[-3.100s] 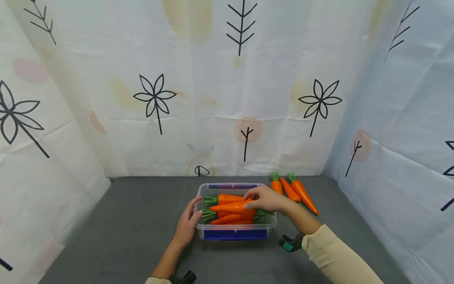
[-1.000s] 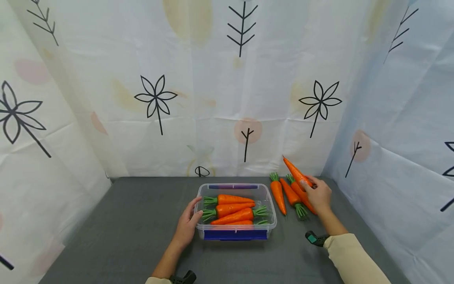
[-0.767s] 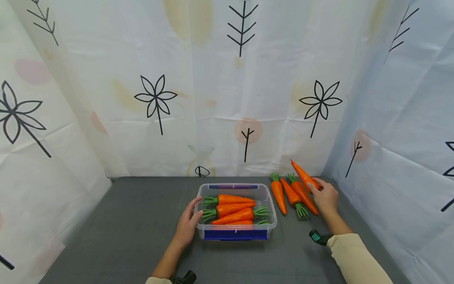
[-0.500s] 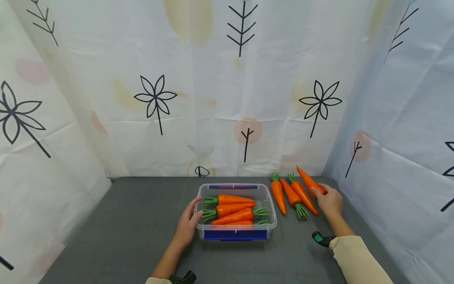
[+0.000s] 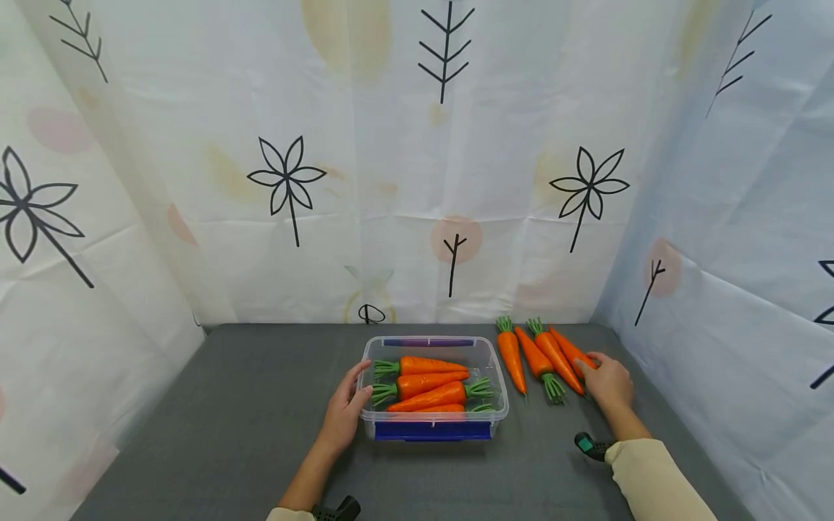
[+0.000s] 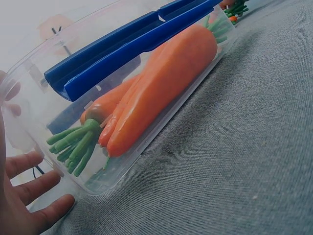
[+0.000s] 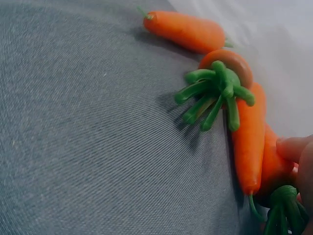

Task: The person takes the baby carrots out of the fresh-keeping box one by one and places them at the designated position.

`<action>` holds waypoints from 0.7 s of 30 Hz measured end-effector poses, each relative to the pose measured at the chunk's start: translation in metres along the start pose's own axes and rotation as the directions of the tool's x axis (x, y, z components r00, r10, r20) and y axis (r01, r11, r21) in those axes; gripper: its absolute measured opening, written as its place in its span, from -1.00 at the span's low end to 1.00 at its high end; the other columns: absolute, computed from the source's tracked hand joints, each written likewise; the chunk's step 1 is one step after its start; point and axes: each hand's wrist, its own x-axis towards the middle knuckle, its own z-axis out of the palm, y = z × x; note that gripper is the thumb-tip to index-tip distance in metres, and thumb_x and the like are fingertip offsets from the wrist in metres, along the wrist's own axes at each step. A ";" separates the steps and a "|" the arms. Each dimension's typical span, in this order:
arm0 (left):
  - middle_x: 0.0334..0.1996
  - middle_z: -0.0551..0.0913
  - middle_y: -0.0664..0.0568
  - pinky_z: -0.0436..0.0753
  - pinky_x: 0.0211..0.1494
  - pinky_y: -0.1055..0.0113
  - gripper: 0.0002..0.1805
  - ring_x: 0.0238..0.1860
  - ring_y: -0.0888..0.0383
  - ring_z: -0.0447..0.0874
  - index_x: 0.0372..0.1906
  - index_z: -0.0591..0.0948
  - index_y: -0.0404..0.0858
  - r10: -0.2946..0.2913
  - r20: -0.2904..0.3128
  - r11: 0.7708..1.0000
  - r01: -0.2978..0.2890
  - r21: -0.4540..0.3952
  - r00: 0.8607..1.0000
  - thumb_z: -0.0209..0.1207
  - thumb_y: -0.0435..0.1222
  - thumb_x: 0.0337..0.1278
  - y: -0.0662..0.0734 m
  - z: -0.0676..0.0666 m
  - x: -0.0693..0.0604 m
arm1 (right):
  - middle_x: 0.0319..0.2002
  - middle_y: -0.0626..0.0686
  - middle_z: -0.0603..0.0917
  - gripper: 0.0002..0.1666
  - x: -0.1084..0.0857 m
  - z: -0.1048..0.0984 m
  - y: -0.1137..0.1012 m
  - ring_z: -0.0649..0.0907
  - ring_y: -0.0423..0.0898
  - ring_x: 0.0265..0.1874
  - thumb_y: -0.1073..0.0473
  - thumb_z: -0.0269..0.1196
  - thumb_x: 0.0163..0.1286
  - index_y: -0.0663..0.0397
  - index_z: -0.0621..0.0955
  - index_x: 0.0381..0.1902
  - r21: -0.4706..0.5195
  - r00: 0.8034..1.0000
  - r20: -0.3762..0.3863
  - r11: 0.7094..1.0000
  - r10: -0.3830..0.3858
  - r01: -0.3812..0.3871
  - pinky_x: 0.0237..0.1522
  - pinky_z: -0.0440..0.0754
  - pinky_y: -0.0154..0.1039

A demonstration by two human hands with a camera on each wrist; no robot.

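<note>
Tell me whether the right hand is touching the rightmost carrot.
Touching. The right wrist view shows it: a digit of the right hand lies against the orange side of the rightmost carrot, with no gap between.

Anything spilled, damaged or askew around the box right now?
Nothing looks spilled or damaged. The clear box sits upright with carrots inside. The only quirk: in the row of four carrots to its right, leafy ends alternate far and near, which seems deliberate.
</note>
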 end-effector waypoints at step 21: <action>0.37 0.32 -0.22 0.31 0.22 -0.26 -0.50 0.12 -0.22 0.47 0.41 0.33 -0.21 -0.009 -0.001 1.000 0.009 0.011 1.000 -0.01 -0.32 0.41 -0.020 0.003 0.004 | 0.05 0.46 0.52 -0.37 -0.003 -0.007 -0.002 0.52 0.38 -0.06 -0.04 0.20 0.39 0.40 0.47 0.16 -0.003 1.000 0.021 1.000 -0.001 0.001 -0.05 0.44 0.22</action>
